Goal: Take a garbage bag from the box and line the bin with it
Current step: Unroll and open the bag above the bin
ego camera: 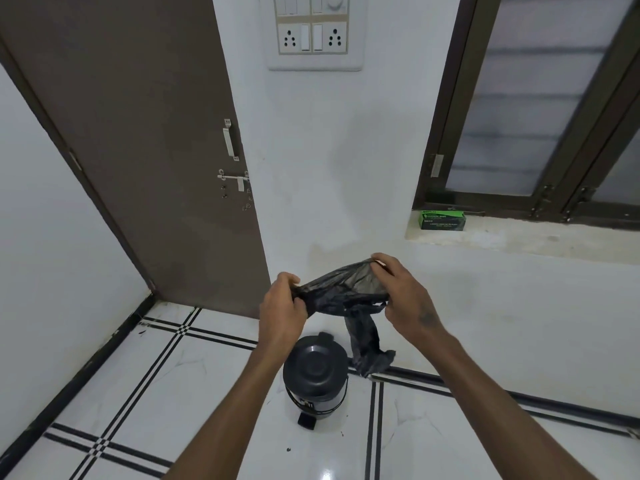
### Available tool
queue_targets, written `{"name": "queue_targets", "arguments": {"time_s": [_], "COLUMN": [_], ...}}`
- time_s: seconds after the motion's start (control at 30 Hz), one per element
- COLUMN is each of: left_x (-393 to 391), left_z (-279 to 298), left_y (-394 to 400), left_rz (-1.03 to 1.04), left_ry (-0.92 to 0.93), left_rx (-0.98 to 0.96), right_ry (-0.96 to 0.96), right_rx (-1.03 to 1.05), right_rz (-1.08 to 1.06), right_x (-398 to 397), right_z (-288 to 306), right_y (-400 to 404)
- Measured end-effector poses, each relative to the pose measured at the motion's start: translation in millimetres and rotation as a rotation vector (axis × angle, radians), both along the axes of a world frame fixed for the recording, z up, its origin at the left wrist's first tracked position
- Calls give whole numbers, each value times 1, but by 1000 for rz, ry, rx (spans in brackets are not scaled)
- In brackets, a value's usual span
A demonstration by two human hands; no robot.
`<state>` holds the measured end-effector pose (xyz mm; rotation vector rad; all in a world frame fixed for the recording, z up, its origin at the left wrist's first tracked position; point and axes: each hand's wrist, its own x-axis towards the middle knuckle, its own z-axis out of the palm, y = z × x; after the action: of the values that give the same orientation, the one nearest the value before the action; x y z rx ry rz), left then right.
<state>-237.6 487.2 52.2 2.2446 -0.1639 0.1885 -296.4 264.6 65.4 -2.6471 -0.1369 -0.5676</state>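
Note:
A black garbage bag (pixel 346 299) is stretched between both hands in front of me, its lower end hanging down to the right of the bin. My left hand (pixel 282 306) grips the bag's left edge. My right hand (pixel 398 292) pinches the opposite edge, a little higher. Below them on the floor stands a small black pedal bin (pixel 315 375) with its lid closed and its foot pedal facing me. The green garbage bag box (pixel 442 220) lies on the window sill at the right.
A brown door (pixel 145 150) stands at the left, with a white wall and a switch panel (pixel 315 29) ahead. A dark-framed window (pixel 540 98) sits above the stone sill (pixel 519 237). The floor is white tile with black lines.

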Motion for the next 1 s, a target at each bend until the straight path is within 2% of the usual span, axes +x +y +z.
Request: {"name": "queue_targets", "arguments": {"time_s": [0.13,0.2,0.27,0.33,0.4,0.47,0.5,0.53,0.6,0.63,0.7,0.77,0.8,0.87,1.0], "left_x": [10,17,22,23,22,21,21,20,17,16,17,15,15,16,23], "left_z": [-5,-7,-6,-1,6,13,14,15,13,10,1,-3,-2,-1,5], "left_y": [10,16,15,4,-6,-11,-13,-16,-20,-20,-15,-8,-6,-4,9], "left_rz": [-27,-4,16,44,62,56,35,1,-88,-132,-230,-300,-306,-326,-436], "left_ry": [-29,13,150,406,628,732,742,733,668,579,287,39,-44,-111,-94], "left_rx": [342,328,60,-410,-782,-996,-1034,-1018,-823,-636,-138,339,494,607,480], "right_ry": [40,16,28,82,112,119,112,111,119,136,151,146,129,84,39], "right_rx": [-16,-202,-306,-349,-390,-289,-185,-85,60,130,218,190,176,135,-120], "right_rz": [-27,37,69,60,3,-85,-140,-196,-308,-367,-464,-477,-438,-296,-108], "right_x": [0,0,1,3,7,8,7,7,12,17,24,28,29,27,21], "right_z": [-4,-13,-22,-24,-24,-26,-27,-28,-26,-23,-22,-24,-26,-29,-33], "right_y": [-19,-30,-42,-44,-46,-50,-51,-50,-43,-41,-41,-44,-45,-43,-46]}}
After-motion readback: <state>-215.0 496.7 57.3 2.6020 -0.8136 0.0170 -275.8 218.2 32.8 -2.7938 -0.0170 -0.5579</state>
